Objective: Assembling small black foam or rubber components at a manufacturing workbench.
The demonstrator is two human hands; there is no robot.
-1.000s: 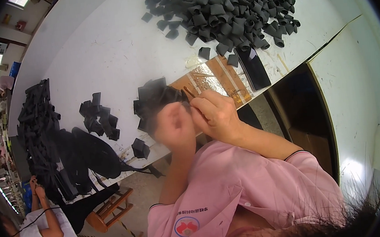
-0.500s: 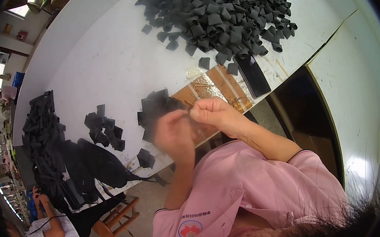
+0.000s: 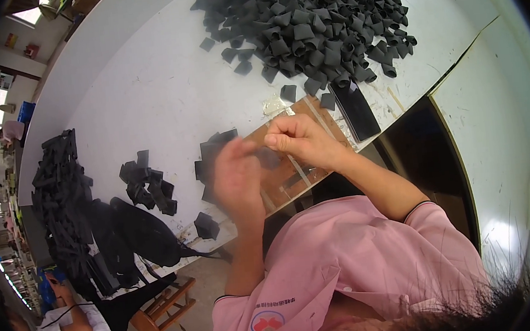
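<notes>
Over the front edge of the white table, my two hands meet in front of me. The fingers of my right hand [image 3: 304,141] are closed in a pinch, and a small black piece [image 3: 268,159] shows blurred just below the thumb. My left hand [image 3: 237,178] is smeared by motion beside it, so its fingers cannot be made out. Under the right hand lies a brown board [image 3: 311,113] with pale tape strips. Flat black pieces [image 3: 209,150] lie left of the board, partly behind my left hand.
A large heap of folded black pieces [image 3: 309,27] covers the far table, with a dark phone-like slab [image 3: 354,111] before it. To the left are a small black pile [image 3: 147,183], black strips [image 3: 60,191] and a dark bag-like bundle [image 3: 137,232]. Another person [image 3: 77,330] sits at far left.
My right hand has moved slightly up and to the right, and its fingers have turned from a fist to a pinch. The left hand stays close by, still blurred.
</notes>
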